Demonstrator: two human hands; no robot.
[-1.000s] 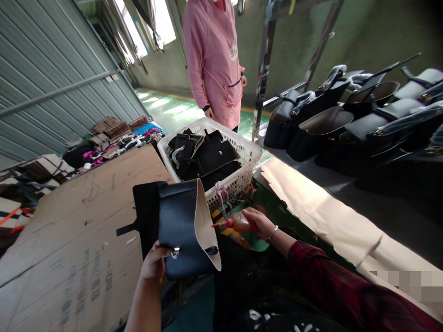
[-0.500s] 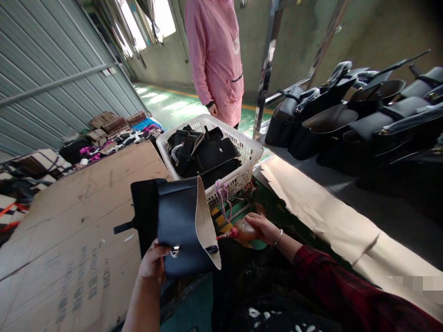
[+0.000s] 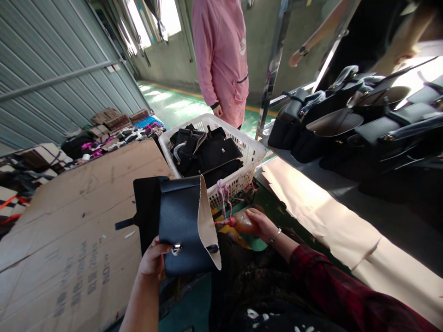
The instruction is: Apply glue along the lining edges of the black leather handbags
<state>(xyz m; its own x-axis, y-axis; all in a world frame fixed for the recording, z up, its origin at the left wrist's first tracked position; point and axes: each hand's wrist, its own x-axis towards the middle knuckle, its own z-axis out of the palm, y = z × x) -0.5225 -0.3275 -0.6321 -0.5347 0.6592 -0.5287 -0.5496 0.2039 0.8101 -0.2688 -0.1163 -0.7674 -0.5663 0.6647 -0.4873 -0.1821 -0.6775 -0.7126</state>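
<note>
A dark leather bag piece (image 3: 183, 216) with a metal clasp and a pale inner side hangs over the edge of the cardboard. My left hand (image 3: 154, 260) grips its lower left part, thumb beside the clasp. A black flap with a short strap extends to the left of it. In my right hand (image 3: 258, 224) is a clear squeeze bottle (image 3: 242, 223) of amber liquid with a red nozzle, whose thin tip is at the pale edge of the bag's opening.
Beyond the bag stands a white basket (image 3: 254, 150) of black bag pieces. Cardboard (image 3: 114, 193) covers the left side. Finished-looking black bags (image 3: 332, 124) fill a rack at right, above brown paper (image 3: 321, 212). A person in pink (image 3: 221, 60) stands behind; another person's arm (image 3: 321, 34) reaches in.
My right hand and the bottle have risen slightly, shifting the nozzle up along the bag's pale edge. Another person has appeared behind the rack at upper right.
</note>
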